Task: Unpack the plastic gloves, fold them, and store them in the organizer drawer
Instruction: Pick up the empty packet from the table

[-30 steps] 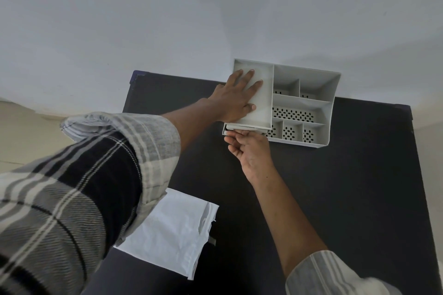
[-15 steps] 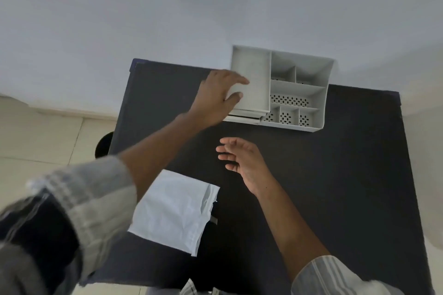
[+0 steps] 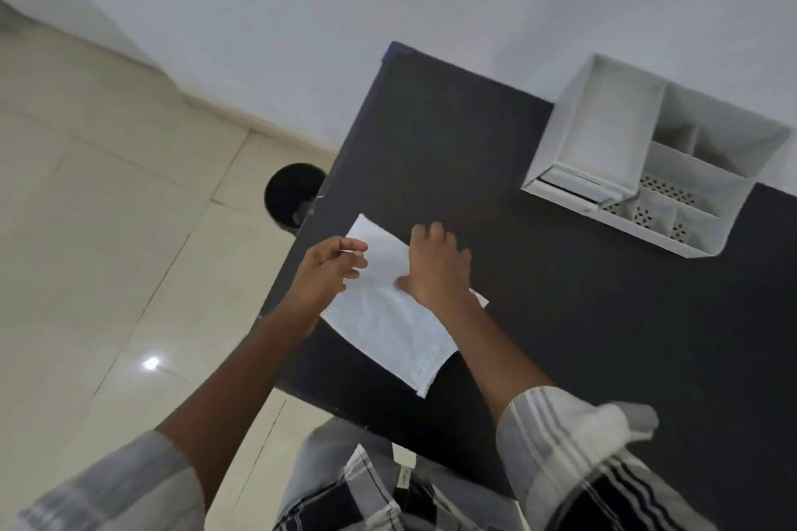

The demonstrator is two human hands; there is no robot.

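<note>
A flat white plastic package (image 3: 390, 323) lies on the black table (image 3: 604, 315) near its left edge. My left hand (image 3: 330, 272) is at the package's far left corner, fingers curled and pinching its edge. My right hand (image 3: 435, 267) rests palm down on top of the package, fingers spread. The white organizer (image 3: 655, 168) stands at the table's far right against the wall; its drawer (image 3: 569, 183) at the lower left sits slightly out. No gloves are visible outside the package.
The table's left and near edges drop to a beige tiled floor (image 3: 108, 250). A round black object (image 3: 293, 194) sits on the floor beside the table's left edge. A white wall runs behind the table.
Both hands left the organizer and came back and left onto the white package. The view has swung left and tilted, so the organizer now sits at the right.
</note>
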